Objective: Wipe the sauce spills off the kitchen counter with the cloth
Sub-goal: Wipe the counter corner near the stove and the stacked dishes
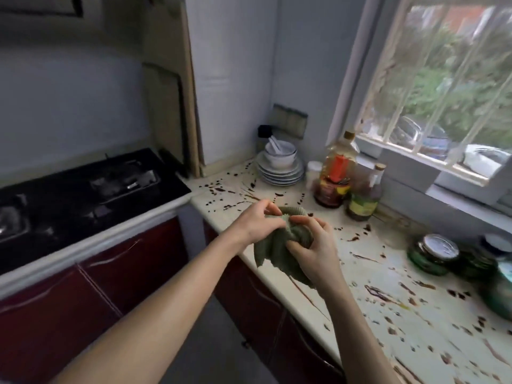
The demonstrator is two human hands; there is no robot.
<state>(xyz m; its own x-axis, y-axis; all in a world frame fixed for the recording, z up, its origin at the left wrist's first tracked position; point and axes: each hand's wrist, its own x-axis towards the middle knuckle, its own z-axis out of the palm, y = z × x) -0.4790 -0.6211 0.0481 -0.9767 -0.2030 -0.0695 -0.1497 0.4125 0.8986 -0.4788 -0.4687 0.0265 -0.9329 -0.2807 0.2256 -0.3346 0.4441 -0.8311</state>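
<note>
1. While both hands work above the counter's (291, 268) near edge, the left hand (256, 221) pinches the green cloth's (277, 245) top.
2. Right hand (314, 246) curls round its bunched middle.
3. Dark sauce spills (379, 293) spatter the counter from the stacked plates (279, 173) rightwards.
</note>
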